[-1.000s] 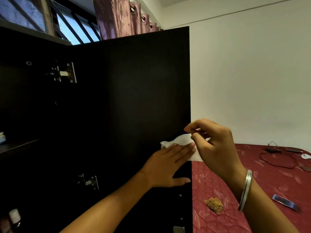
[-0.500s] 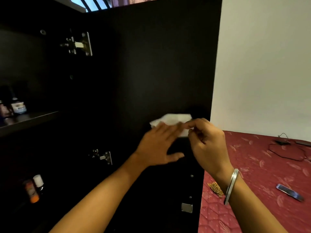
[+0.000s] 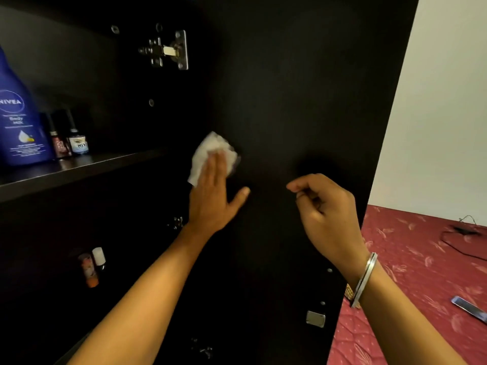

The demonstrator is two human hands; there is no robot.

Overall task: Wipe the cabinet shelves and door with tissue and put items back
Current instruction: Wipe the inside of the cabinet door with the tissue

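Note:
The open black cabinet door (image 3: 303,88) fills the middle of the view. My left hand (image 3: 213,196) lies flat on its inner face and presses a crumpled white tissue (image 3: 210,154) against it under the fingers. To the right, my right hand (image 3: 324,212) hovers in front of the door with its fingers curled in and nothing in them; a metal bangle sits on that wrist. On the upper shelf (image 3: 79,167) at the left stand a blue lotion bottle (image 3: 18,119) and two small dark bottles (image 3: 69,135).
Metal hinges (image 3: 168,51) join the door to the cabinet. Small bottles (image 3: 92,264) stand on a lower shelf in the dark. At the right lies a bed with a red patterned cover (image 3: 421,272), holding a phone (image 3: 469,308) and a black cable (image 3: 463,233).
My left hand has slid the tissue leftward across the door, away from its edge. My right hand has let go of the tissue. The view has dropped and turned left.

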